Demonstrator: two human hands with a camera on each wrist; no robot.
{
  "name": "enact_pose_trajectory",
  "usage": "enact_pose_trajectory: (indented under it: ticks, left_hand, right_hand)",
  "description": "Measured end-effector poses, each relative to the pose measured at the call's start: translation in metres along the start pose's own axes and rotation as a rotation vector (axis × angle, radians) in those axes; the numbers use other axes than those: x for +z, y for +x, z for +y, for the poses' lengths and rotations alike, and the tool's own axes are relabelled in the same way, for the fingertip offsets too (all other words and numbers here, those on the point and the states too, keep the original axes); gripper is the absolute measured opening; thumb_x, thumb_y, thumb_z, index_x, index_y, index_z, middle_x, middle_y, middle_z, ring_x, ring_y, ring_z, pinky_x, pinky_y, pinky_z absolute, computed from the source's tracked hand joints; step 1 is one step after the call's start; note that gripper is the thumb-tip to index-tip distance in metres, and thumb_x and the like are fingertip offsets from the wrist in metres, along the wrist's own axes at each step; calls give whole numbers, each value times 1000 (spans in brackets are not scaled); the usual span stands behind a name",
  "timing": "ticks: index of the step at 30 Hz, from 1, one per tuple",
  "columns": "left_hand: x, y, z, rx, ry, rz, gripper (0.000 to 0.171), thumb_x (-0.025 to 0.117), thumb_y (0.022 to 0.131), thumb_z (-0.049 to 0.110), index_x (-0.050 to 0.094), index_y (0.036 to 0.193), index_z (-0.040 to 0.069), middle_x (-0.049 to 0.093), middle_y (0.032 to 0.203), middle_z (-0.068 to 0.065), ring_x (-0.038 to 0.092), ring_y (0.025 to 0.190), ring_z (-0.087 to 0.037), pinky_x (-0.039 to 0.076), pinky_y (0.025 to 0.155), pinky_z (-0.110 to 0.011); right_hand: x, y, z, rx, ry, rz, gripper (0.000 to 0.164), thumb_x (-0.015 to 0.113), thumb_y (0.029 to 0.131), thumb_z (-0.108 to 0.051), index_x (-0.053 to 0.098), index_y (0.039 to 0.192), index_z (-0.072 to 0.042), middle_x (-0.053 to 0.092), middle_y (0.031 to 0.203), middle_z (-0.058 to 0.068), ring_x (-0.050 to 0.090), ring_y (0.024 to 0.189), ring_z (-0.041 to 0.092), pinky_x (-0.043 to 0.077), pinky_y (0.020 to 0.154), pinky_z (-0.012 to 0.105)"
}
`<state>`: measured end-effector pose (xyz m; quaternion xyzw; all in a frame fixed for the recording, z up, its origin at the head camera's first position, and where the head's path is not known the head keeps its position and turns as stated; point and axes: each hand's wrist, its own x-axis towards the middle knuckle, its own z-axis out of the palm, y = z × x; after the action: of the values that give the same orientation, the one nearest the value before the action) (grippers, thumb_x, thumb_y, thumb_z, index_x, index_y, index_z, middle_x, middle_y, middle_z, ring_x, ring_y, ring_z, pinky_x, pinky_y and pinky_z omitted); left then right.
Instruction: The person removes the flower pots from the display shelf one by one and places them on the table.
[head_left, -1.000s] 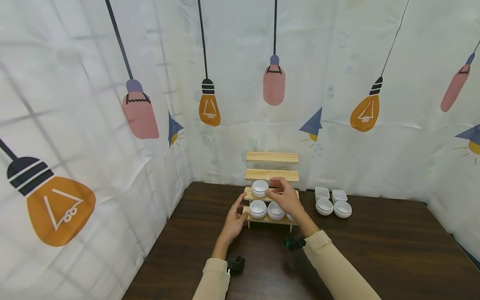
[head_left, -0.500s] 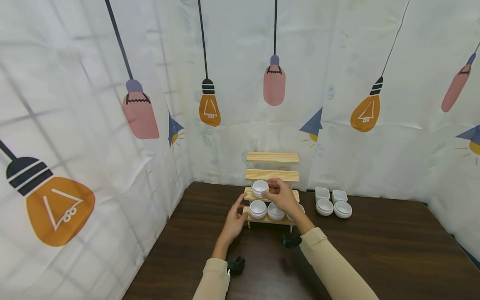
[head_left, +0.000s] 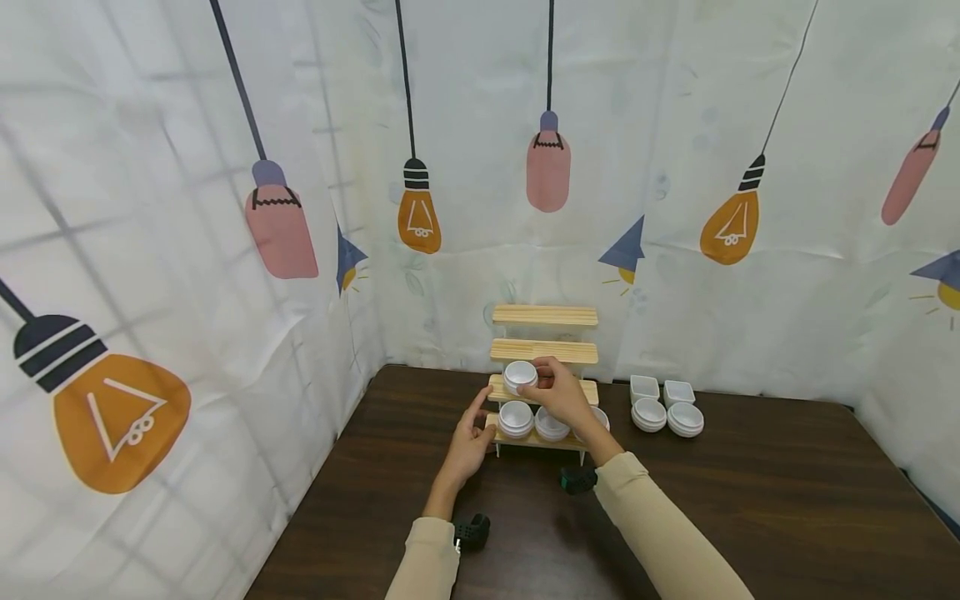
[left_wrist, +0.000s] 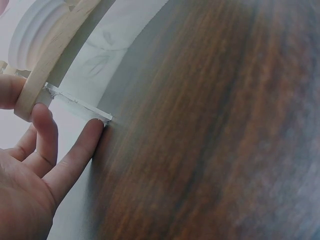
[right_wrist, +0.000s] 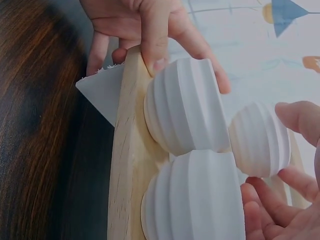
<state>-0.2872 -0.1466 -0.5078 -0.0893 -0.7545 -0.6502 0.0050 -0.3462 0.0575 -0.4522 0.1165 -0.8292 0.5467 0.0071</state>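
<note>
A tiered rack with light wooden shelves (head_left: 543,351) and clear side supports stands at the table's back. My left hand (head_left: 467,446) holds the left end of its lowest shelf. In the left wrist view, that hand's (left_wrist: 25,182) digits lie above and below the board (left_wrist: 55,47), and one fingertip touches the clear support (left_wrist: 80,102). My right hand (head_left: 567,398) pinches a round white ribbed bowl (head_left: 520,374) at the left of the second shelf. Below it are more white bowls (head_left: 516,418), the rightmost partly behind my right forearm. The right wrist view shows the pinched bowl (right_wrist: 261,140) between thumb and fingers.
Right of the rack, square white dishes (head_left: 643,387) stand behind round white bowls (head_left: 685,419) on the dark wooden table (head_left: 787,483). A patterned cloth (head_left: 480,167) hangs behind the table and along its left side.
My right hand has shifted slightly left and forearm inward, its fingers closer round the second-shelf bowl. More of the rightmost lower bowl shows. The left hand has stayed put.
</note>
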Motion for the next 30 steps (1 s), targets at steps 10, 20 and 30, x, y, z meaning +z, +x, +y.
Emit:
enact_pose_trajectory:
  ticks: [10,20,30]
  left_hand:
    - [1,0,0,6,-2,0,67,53,101,-2,33,161,21,44,133,-29,45,63,-9,59,81,-59]
    - [1,1,0,6,-4,-3,68,53,101,-3,33,161,21,43,135,-31,45,63,-9,58,81,-60]
    - [-1,0,1,9,11,-12,68,53,101,-2,32,162,20,43,133,-29,44,64,-10,59,81,-58]
  right_hand:
    - [4,1,-3,25,-58,38,56,82,87,-28,59,134,-10,69,123,16,64,95,21,53,78,32]
    - [5,1,-4,23,-97,59,57,83,86,-32,59,132,-11,69,122,15,65,95,22,54,79,38]
    - [8,1,-5,36,-127,74,55,83,86,-32,59,132,-13,70,123,14,66,100,25,55,83,42]
